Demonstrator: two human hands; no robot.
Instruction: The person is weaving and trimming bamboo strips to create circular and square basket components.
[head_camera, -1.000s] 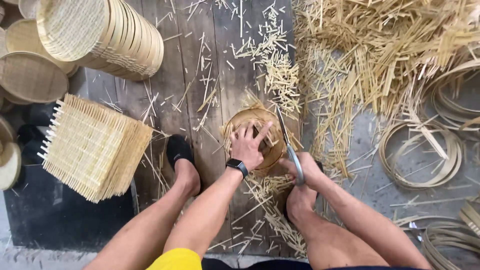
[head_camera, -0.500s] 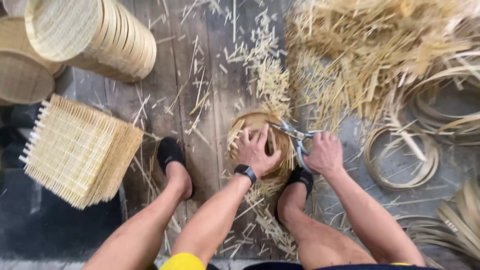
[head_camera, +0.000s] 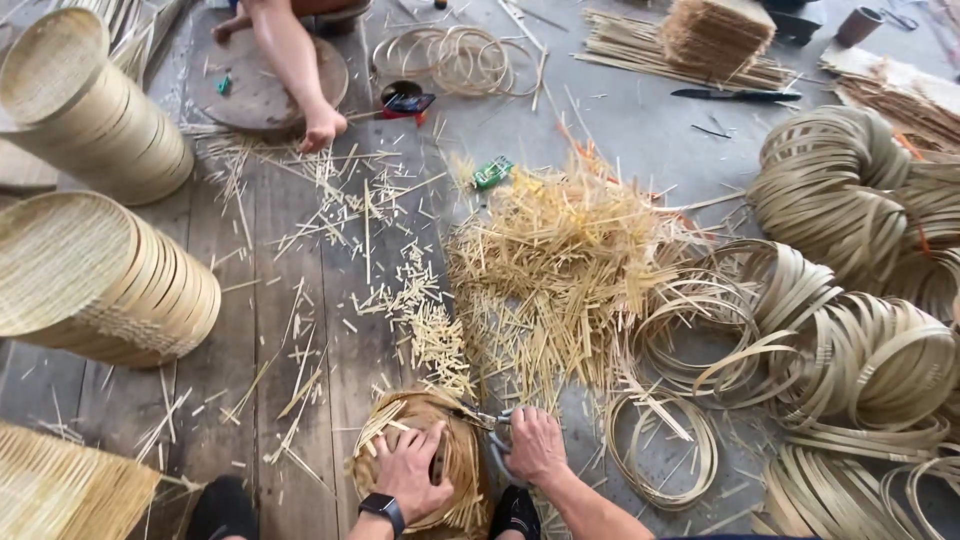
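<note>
— Where's the round woven bamboo tray (head_camera: 420, 455)?
— Bottom centre of the frame, under the left hand (head_camera: 412, 475), whose fingers lie spread flat on it.
— And the right hand (head_camera: 535, 447)?
— Just right of it, closed around scissors (head_camera: 482, 418) whose blades meet the tray's upper right rim.

**Both hands low and close together**

The left hand (head_camera: 412, 470) lies palm down with fingers spread wide, a dark watch strapped at its wrist. Just to its right, the right hand (head_camera: 535, 447) is curled into a closed grip, knuckles up, forearm running back toward the lower right.
</note>
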